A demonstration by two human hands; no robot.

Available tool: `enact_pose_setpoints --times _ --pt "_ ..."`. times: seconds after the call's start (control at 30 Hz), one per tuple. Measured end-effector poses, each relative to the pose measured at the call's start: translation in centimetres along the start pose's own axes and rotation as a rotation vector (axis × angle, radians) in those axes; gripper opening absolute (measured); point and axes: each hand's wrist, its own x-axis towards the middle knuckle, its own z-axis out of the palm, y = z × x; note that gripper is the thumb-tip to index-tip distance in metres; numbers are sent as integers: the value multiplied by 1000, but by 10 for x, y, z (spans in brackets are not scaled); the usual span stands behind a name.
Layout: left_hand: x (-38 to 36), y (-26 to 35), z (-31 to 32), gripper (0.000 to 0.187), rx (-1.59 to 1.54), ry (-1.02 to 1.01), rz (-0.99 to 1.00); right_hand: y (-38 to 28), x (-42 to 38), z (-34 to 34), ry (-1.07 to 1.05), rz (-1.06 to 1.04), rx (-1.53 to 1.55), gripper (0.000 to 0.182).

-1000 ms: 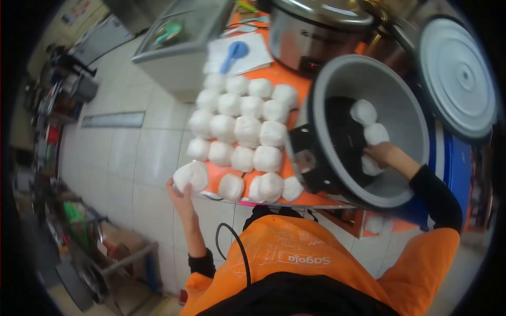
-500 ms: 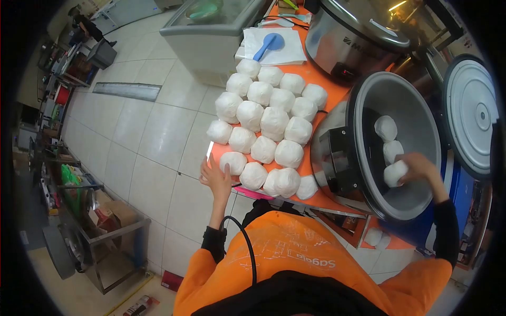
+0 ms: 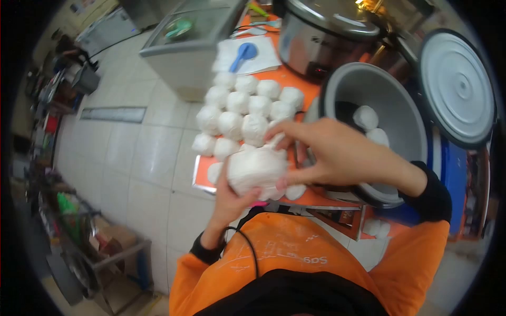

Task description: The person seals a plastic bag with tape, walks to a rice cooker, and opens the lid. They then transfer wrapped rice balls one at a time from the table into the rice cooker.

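Observation:
A white wrapped ball (image 3: 256, 169), larger in view than the others, is raised above the table's near edge. My left hand (image 3: 227, 203) wraps round its left and lower side. From the right, my right hand (image 3: 332, 152) reaches over it, thumb at its lower right and fingers bent near its top; its contact with the ball is blurred. Rows of similar white balls (image 3: 230, 125) cover the orange table (image 3: 205, 167) behind. Inside the grey pot (image 3: 406, 116) at the right, white balls (image 3: 365, 118) lie along the left part.
A closed steel cooker (image 3: 321, 47) stands behind the pot, and a round lid (image 3: 457, 87) is at the right. A blue paddle (image 3: 243, 57) lies on white paper. Far left, a person (image 3: 74, 51) is beside a grey bin (image 3: 86, 79).
My right hand has left the pot and come over the table. My left hand has moved from the table's edge onto a ball, now lifted. The whole view has shifted and blurred slightly.

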Motion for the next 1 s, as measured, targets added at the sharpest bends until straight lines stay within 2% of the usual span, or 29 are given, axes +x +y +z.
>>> enact_pose_setpoints --times 0.03,0.1,0.17,0.23,0.3,0.33,0.43,0.53,0.63,0.73,0.83,0.87,0.97,1.0 --pt "-1 -13 -9 66 48 54 -39 7 -7 -13 115 -41 -115 38" --pt "-4 -50 -28 62 163 118 -126 39 -25 -59 268 109 -406 29" --pt "-5 -97 -42 59 281 137 -185 92 -55 -92 211 410 -747 22" --pt "-8 -133 -46 57 387 159 -207 173 -84 -96 -80 707 -853 20" --pt "-9 -162 -45 54 571 126 -235 256 -111 -73 -56 660 -716 26" --pt "-8 -169 -45 53 665 117 -248 277 -109 -62 -49 736 -742 31" --pt "-6 -162 -33 44 1222 186 105 323 -103 -33 32 910 -647 54" --pt "-8 -162 -37 45 1305 216 39 334 -94 -14 122 1025 -661 77" --pt "-13 -164 -41 44 1297 217 28 336 -96 -11 151 997 -601 94" --pt "-14 -160 -44 44 1251 205 -37 326 -88 -5 153 910 -457 101" --pt "-14 -155 -43 44 1293 207 -122 296 -75 17 208 883 -703 102" --pt "-14 -154 -42 44 1325 211 -143 302 -71 19 239 864 -654 99" --pt "-11 -150 -40 49 1343 193 -170 316 -65 13 161 823 -547 96" --pt "-11 -145 -37 51 1411 260 -86 318 -66 6 159 830 -387 94"
